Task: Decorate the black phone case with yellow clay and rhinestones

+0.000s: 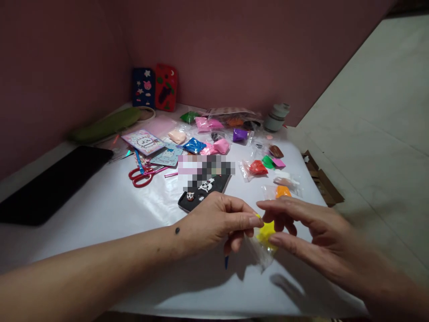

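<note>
My left hand (228,219) is closed, pinching a small bit of yellow modelling clay (258,216) between thumb and index finger. My right hand (311,228) is open just to the right, its thumb and fingers apart with nothing visible between them. Behind and below the fingertips is a clear packet of yellow clay (267,232), partly covered by the hands. A blue pointed tip (227,262) shows under my left hand; whether it is held or lying there I cannot tell. Beyond the left hand lies a black phone case (191,204) with small black-and-white figures, partly blurred out.
Packets of coloured clay, such as red (258,167), orange (283,191) and blue (194,146), spread across the white table (140,237). Red-handled scissors (142,177), cards (144,142), a black tablet-like slab (56,183) and a green pouch (107,125) lie left. A grey jar (276,117) stands back right.
</note>
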{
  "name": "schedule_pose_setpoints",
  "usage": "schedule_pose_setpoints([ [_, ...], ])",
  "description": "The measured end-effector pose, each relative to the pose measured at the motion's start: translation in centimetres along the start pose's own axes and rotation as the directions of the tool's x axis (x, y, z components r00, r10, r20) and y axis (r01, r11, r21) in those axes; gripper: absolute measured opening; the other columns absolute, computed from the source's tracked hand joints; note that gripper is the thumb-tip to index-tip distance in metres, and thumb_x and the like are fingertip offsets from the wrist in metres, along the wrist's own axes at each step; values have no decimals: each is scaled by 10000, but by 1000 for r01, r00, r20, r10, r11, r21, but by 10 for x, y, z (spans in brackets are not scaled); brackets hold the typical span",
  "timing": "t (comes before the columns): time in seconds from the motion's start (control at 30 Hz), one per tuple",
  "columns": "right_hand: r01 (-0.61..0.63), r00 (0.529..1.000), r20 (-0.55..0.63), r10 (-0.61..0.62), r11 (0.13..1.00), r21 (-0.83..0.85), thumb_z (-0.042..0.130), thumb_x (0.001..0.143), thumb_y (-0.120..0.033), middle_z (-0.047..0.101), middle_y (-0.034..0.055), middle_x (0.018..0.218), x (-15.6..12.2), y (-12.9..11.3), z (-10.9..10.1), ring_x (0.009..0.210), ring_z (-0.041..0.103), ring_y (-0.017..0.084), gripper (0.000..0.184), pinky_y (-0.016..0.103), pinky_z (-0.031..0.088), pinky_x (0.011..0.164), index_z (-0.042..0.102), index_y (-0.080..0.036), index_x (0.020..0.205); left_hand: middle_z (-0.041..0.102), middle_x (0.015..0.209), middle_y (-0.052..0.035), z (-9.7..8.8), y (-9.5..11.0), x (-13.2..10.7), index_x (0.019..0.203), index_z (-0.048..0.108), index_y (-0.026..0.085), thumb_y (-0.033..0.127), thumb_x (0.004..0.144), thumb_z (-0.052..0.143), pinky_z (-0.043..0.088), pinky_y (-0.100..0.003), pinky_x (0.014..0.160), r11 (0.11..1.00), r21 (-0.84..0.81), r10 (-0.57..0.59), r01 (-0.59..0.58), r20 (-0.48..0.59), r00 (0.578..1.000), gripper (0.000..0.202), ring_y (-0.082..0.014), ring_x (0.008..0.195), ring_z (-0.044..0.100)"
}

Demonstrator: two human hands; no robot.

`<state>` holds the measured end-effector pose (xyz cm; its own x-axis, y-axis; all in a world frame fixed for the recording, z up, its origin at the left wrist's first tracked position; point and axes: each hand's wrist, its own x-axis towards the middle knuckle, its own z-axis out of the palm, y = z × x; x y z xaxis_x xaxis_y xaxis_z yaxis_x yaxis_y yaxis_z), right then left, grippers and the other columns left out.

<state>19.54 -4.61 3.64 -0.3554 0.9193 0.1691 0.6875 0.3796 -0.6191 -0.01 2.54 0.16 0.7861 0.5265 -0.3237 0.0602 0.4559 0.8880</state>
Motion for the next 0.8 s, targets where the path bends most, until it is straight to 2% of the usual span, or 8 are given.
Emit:
schedule_pose_setpoints([
  [0.07, 31, 997, 77, -30, 999, -15, 607, 873, -253, 683, 22, 943, 4, -9, 0, 777, 626, 172, 429, 275, 502, 668, 528, -342, 1286, 501, 432, 46, 1, 1, -1, 685, 624, 127, 382, 733, 700, 323, -168, 420, 1000, -8, -3, 3, 3, 1000, 270, -55, 380, 423],
  [0.17, 68, 990, 126, -61, 996, -49, 588, 883, -234, 692, 30, 971, 13, -14, -3, 804, 628, 176, 433, 266, 486, 673, 529, -334, 1300, 493, 411, 45, 2, 4, -3, 644, 609, 126, 346, 704, 721, 323, -160, 397, 999, -52, -11, 10, -15, 1000, 255, -55, 370, 419],
  [0.3, 168, 970, 187, -156, 985, -50, 568, 903, -214, 701, 16, 1004, 25, -11, -9, 776, 622, 148, 501, 235, 463, 659, 457, -358, 1370, 528, 457, 44, 1, 4, 0, 704, 639, 111, 271, 659, 741, 349, -152, 354, 981, -194, 21, -17, 18, 1000, 195, -54, 345, 447],
  [0.4, 247, 954, 178, -240, 969, -19, 530, 925, -164, 699, 0, 942, 29, -6, -9, 765, 620, 125, 527, 220, 459, 669, 419, -383, 1391, 537, 449, 45, -1, 1, 2, 698, 634, 111, 257, 635, 752, 364, -152, 328, 958, -287, 30, -14, 50, 998, 197, -57, 315, 448],
  [0.57, 332, 941, 66, -332, 943, 16, 531, 919, -146, 670, 15, 758, 26, 5, 1, 634, 600, 120, 449, 223, 448, 574, 523, -332, 1327, 502, 364, 38, -2, -3, 4, 688, 633, 97, 219, 639, 736, 346, -134, 312, 955, -294, -27, 45, 67, 997, 167, -63, 290, 438],
  [0.7, 283, 959, -21, -283, 959, 21, 568, 887, -142, 659, 12, 663, 26, 9, 7, 569, 583, 118, 346, 224, 438, 533, 652, -279, 1194, 531, 403, 28, -2, -4, 4, 757, 637, 87, 146, 691, 675, 410, -137, 339, 929, -370, -6, 35, 79, 997, 97, -68, 309, 470],
  [0.8, 104, 993, -67, -95, 983, 149, 626, 858, -194, 683, 8, 694, 27, 13, 6, 589, 604, 119, 245, 221, 448, 531, 722, -298, 1058, 573, 477, 15, -1, -5, 4, 856, 616, 93, 87, 727, 629, 455, -144, 372, 896, -445, 52, 1, 106, 993, 130, -82, 360, 533],
])
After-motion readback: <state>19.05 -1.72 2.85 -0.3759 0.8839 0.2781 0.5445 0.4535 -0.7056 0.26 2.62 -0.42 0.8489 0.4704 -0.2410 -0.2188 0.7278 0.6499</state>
